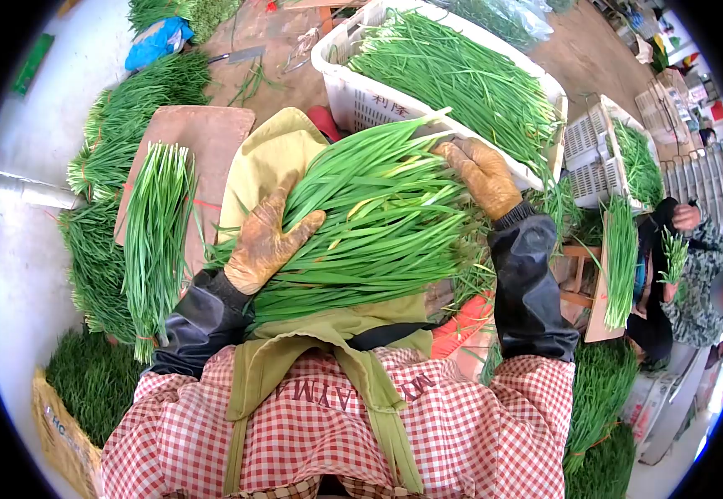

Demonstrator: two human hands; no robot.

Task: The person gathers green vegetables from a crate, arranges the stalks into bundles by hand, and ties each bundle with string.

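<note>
Spreading its fingers over the loose green stalks, the left hand is resting open on their left side, thumb pointing inward, not clenching them. The right hand is touching their pale upper-right ends with bent fingers; whether it is gripping any, I cannot tell. The stalks are lying across the person's lap, over a yellow-green cloth. A tied bunch is lying on a brown board to the left, while a white basket is holding more greens beyond the hands
</note>
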